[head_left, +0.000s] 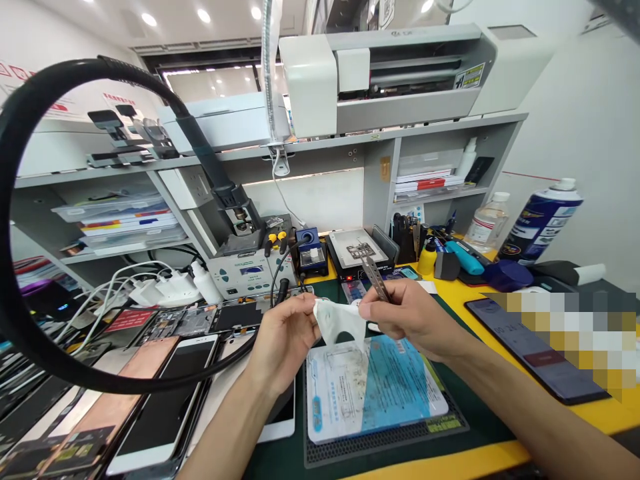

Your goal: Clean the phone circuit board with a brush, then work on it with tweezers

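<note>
A small white cloth or wipe is stretched between my two hands, with its lower edge hanging loose. My left hand pinches one end of it. The other end is at the fingertips of my right hand, which also grips metal tweezers pointing up and away. Beneath the cloth lies a flat blue-and-white printed package, resting on a dark perforated mat. Beyond the tweezers, a small metal part sits on a heating plate.
Several phones, including a white one, lie at left beside a thick black hose. A hot-air station stands behind. At right are a dark phone, a spray can and a clear bottle.
</note>
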A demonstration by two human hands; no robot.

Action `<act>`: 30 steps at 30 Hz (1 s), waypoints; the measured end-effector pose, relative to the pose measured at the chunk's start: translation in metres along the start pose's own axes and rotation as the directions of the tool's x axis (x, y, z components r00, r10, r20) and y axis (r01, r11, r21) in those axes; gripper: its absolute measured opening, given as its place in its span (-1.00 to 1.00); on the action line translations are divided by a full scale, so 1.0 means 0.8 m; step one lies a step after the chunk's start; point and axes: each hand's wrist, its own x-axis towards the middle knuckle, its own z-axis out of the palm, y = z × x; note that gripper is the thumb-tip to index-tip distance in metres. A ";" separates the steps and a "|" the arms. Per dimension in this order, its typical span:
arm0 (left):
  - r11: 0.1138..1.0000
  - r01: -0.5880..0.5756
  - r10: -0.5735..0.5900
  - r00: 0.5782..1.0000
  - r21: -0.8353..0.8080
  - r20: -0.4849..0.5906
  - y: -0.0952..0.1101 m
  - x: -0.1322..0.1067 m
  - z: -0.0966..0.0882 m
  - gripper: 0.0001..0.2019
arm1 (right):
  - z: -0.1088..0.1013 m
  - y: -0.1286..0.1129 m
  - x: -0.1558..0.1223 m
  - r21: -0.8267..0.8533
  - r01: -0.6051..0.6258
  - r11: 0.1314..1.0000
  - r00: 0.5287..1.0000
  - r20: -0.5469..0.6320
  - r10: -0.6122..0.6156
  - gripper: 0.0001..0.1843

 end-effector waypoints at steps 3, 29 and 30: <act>1.000 0.029 -0.028 0.999 -0.010 0.024 0.002 -0.001 -0.001 -0.86 | -0.004 -0.001 0.001 0.224 -0.103 0.969 0.995 0.039 0.097 -0.73; 1.000 -0.012 0.011 0.997 -0.008 -0.077 0.012 -0.007 0.008 -0.85 | 0.000 0.020 -0.009 -0.723 0.280 0.631 0.927 0.033 -0.373 -0.54; 1.000 -0.018 0.016 0.997 -0.022 -0.072 0.013 -0.008 0.008 -0.85 | 0.002 0.022 -0.008 -0.721 0.292 0.628 0.923 0.041 -0.382 -0.55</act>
